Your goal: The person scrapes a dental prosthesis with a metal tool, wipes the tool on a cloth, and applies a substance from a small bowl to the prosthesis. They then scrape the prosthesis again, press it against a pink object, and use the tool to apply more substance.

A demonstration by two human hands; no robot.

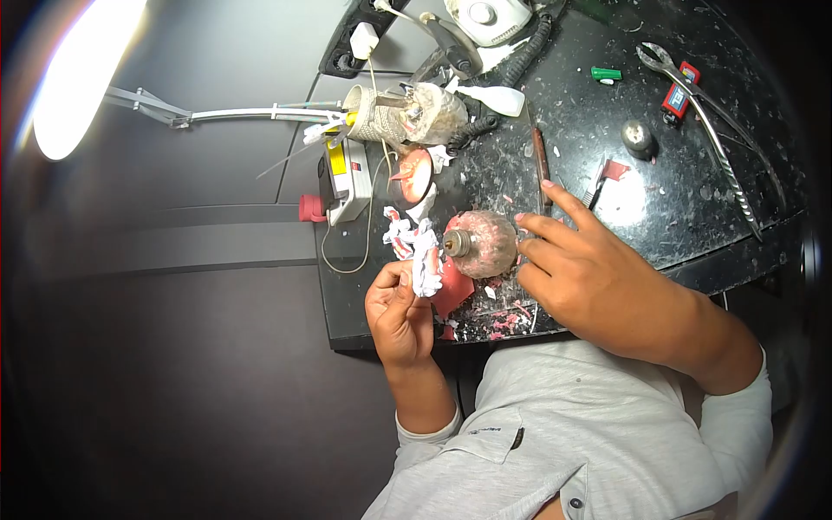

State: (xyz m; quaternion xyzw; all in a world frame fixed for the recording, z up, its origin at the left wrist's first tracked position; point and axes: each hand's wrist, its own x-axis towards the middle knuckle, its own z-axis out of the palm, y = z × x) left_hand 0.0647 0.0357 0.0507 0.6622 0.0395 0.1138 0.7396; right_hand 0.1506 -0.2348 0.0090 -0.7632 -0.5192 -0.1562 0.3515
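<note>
My left hand (400, 316) is closed at the table's near edge, thumb and fingers pinching a white, crumpled-looking piece with pink streaks (425, 264). Right beside it stands a round glass spirit lamp (487, 245) with a metal neck, smeared with pink. A flat sheet of pink wax (452, 290) lies under and next to the lamp. My right hand (568, 260) reaches in over the table, fingers extended and apart. Its fingertips are right by the lamp's side, and the index finger is at the lower end of a brown-handled wax knife (542, 165).
Pink shavings litter the near edge. Behind stand a container of tools (374, 113) and a pink-filled round dish (414, 175). To the right lie a small blade (594, 180), a dark metal cylinder (639, 139), a red lighter-like box (680, 94) and long pliers (706, 121). A lamp (87, 69) glows upper left.
</note>
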